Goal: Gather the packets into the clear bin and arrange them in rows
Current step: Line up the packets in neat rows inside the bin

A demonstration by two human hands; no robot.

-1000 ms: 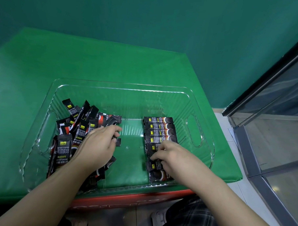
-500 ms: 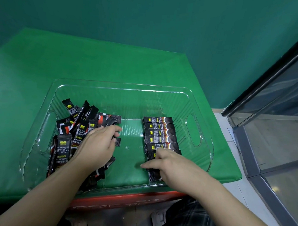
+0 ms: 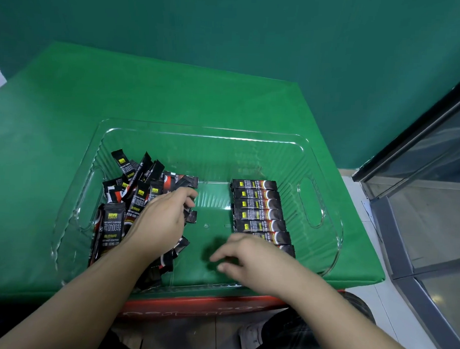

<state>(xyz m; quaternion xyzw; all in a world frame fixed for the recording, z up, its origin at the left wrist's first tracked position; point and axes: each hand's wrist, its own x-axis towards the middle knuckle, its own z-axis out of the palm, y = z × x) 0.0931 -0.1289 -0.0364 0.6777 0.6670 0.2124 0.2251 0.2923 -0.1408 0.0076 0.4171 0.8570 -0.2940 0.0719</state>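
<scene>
Green padded table top (image 3: 174, 98) fills the frame middle; clear bin (image 3: 199, 132) sits on it, lower centre, rigid ribbed plastic, handle cutouts on both ends. Inside, left of centre: loose pile of packets (image 3: 133, 194), black foil sticks, crossed and overlapping at all angles. Right of centre: neat row of packets (image 3: 259, 210), seven or so lying side by side, long edges touching. My left hand (image 3: 161, 221) is on the pile, fingers curled down among the sticks at its right edge; can't tell if they've actually pinched one. My right hand (image 3: 254, 257) hovers at the near end of the row, fingers spread loosely, holding nothing. Handling guess: each stick light, thin, bendy, slick film, so it'll skate on the bin floor. Best pinch mid-length across the narrow width, or by a crimped end.
</scene>
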